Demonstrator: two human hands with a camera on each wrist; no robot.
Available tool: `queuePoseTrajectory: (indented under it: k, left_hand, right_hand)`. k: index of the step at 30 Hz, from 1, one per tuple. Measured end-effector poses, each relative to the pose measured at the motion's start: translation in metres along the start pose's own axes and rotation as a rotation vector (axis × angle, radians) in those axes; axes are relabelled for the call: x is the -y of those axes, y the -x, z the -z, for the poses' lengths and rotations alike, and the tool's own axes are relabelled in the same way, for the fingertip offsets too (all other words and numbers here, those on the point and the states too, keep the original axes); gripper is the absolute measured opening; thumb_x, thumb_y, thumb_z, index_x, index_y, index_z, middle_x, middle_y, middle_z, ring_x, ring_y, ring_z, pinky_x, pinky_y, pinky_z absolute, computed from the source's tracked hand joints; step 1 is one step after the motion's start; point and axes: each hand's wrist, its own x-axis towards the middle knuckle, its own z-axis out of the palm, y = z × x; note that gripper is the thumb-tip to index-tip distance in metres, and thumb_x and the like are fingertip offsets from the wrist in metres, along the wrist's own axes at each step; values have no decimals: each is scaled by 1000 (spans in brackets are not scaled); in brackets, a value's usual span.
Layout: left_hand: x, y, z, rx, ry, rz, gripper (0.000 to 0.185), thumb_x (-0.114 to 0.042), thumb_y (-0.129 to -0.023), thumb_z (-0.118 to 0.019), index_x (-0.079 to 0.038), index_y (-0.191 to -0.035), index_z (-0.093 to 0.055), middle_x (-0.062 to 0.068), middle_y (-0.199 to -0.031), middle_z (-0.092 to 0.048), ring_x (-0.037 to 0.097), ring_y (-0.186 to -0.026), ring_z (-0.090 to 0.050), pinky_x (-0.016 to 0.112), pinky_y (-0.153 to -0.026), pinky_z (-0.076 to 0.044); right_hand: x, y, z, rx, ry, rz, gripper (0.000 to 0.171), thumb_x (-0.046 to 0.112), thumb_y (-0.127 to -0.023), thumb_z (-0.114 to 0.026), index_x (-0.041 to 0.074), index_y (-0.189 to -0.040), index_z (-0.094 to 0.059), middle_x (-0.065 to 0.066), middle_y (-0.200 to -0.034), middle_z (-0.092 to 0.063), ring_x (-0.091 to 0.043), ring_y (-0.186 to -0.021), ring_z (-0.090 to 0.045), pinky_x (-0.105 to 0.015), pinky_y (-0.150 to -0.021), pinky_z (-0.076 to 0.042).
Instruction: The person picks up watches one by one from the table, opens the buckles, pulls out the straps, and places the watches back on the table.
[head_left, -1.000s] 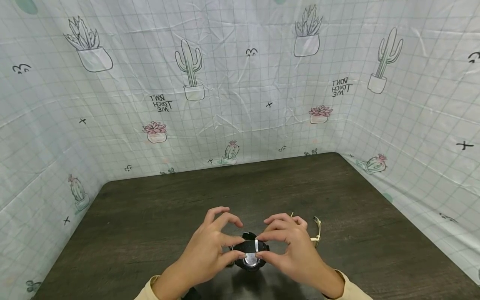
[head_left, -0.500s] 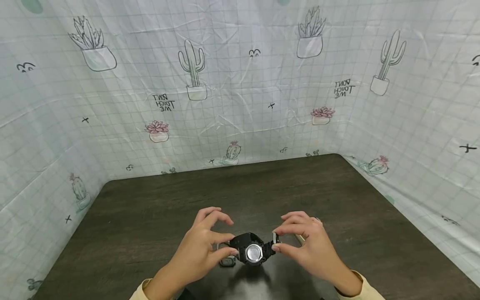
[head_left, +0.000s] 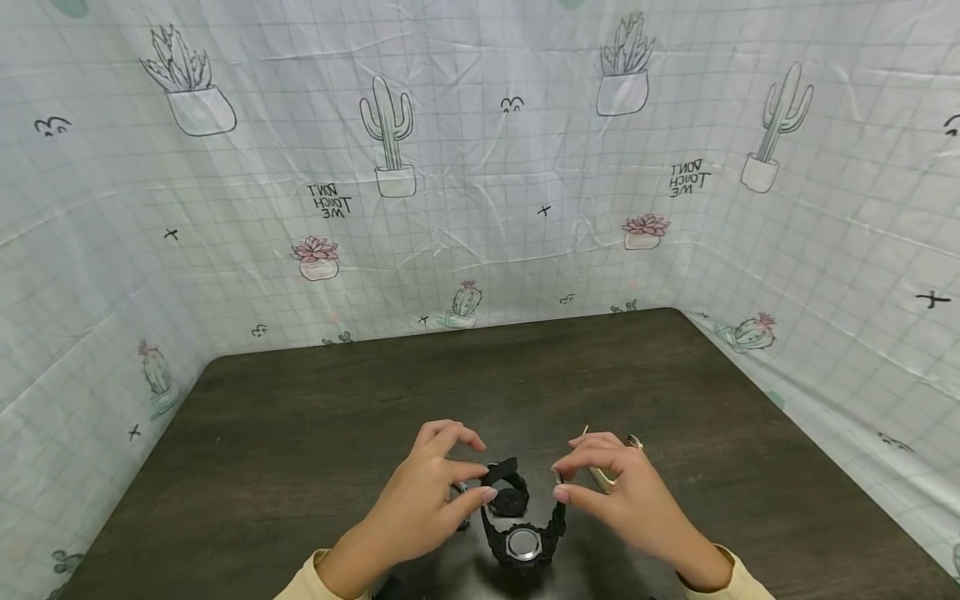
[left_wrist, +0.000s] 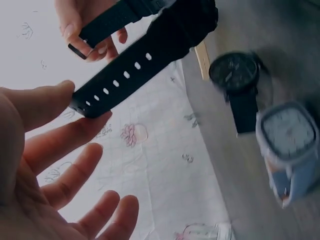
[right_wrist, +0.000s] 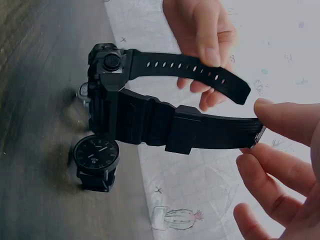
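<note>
A black wristwatch (head_left: 523,546) hangs unbuckled between my hands, its round silver case back showing in the head view. My left hand (head_left: 431,483) pinches the strap end with the row of holes (left_wrist: 116,82) between thumb and forefinger, its other fingers spread. At the opposite strap end, my right hand (head_left: 618,492) pinches the part beside the metal buckle (right_wrist: 259,136). The two strap ends stand apart, making a U shape above the case. The watch's front dial is turned away from the head camera.
Behind the held watch, a black watch with a round dial (head_left: 510,502) lies on the dark table (head_left: 360,392). Near it is a pale watch with a squarish dial (left_wrist: 289,131). A gold-coloured band (head_left: 600,479) lies behind my right hand. A patterned cloth (head_left: 480,167) hangs beyond the table.
My hands were close together on the joined strap. The right hand drew away to the right with the buckle end, the strap came open, and the watch case now hangs lower.
</note>
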Motion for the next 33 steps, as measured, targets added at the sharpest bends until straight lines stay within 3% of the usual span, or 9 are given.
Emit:
queuePoseTrajectory:
  k: [3,9,16,24,29,33]
  left_hand:
    - [-3,-6,-7,56,47,39,23,-33,-91,-69,-13,-96,-79,-11,-122,-54,20,-129,-37,23,-78,-51]
    - [-11,-21,-21,117,54,71,21,-32,-92,-68,-14,-96,-79,-9,-124,-56,22,-129,-39,38,-92,-51]
    - [-17,-40,-41,179,19,79,19,-31,-92,-68,-15,-93,-79,-7,-124,-57,23,-127,-40,42,-97,-49]
    - [-17,-61,-60,242,-45,131,25,-36,-93,-65,-16,-92,-80,-4,-123,-60,23,-126,-41,37,-90,-52]
    - [-11,-73,-68,282,-20,173,27,-37,-94,-65,-16,-88,-79,-3,-118,-61,22,-122,-43,37,-90,-51]
    - [-4,-80,-72,316,40,200,28,-36,-93,-66,-16,-78,-78,-3,-110,-63,17,-115,-47,36,-93,-47]
  right_hand:
    - [-5,3,4,31,-35,-62,17,28,-80,-81,34,-94,-73,19,-91,-67,-2,-106,-56,-26,-92,-48]
    - [-21,8,15,61,-69,-165,14,27,-82,-79,31,-95,-74,10,-101,-67,-1,-99,-57,-24,-76,-52]
    - [-41,8,28,83,58,-261,12,33,-82,-78,33,-93,-75,15,-94,-68,-5,-99,-60,-29,-85,-49]
    - [-67,-1,33,148,-9,-347,20,37,-86,-74,22,-98,-76,7,-101,-73,-15,-104,-64,-37,-88,-50]
    - [-79,-9,35,199,-120,-463,34,39,-88,-72,10,-107,-75,-5,-113,-71,-26,-110,-64,-37,-84,-53]
    - [-89,-16,34,234,-146,-527,37,41,-88,-71,11,-109,-75,-5,-118,-69,-29,-121,-56,-40,-88,-52]
